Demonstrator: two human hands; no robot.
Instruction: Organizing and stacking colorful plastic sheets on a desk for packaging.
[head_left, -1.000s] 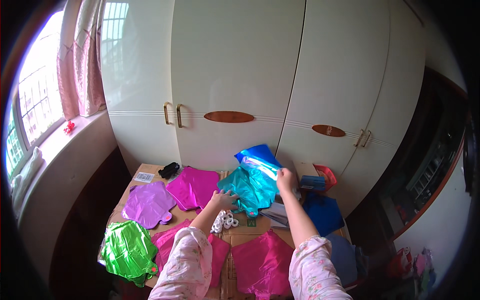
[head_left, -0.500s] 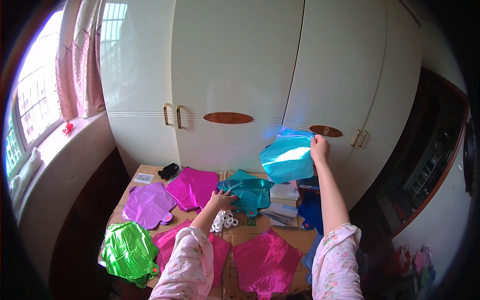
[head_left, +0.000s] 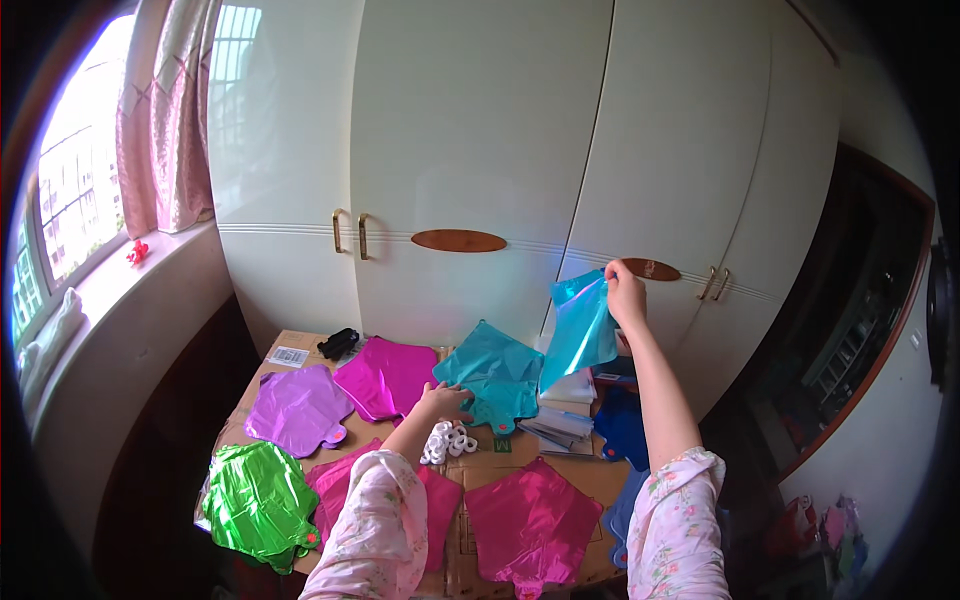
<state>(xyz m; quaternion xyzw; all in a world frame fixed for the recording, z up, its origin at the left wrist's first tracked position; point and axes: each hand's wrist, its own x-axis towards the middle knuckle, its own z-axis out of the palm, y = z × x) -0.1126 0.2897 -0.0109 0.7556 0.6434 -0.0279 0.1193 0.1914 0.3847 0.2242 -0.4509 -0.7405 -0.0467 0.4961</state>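
High over the back right of the cardboard surface, my right hand [head_left: 627,290] pinches a turquoise foil balloon [head_left: 582,330] by its upper corner. The flat, uninflated sheet hangs down and is partly turned edge-on. My left hand [head_left: 440,402], fingers spread, rests at the left edge of a teal star-shaped foil balloon [head_left: 495,370] lying flat. Directly below that hand sits a small pile of white ribbon rolls [head_left: 448,442]. A magenta foil balloon [head_left: 388,377] lies just to its left.
Flat foil balloons in purple [head_left: 295,410], green [head_left: 258,505], pink [head_left: 535,520] and blue [head_left: 622,428] spread around. Clear plastic packets [head_left: 560,425] lie at the right. A black object [head_left: 338,343] sits at the back, before a white wardrobe [head_left: 470,130].
The turquoise balloon has swung from facing me to a narrower, tilted angle as my right hand shifted slightly up and left. The teal balloon on the table now lies flatter. My left hand barely moved.
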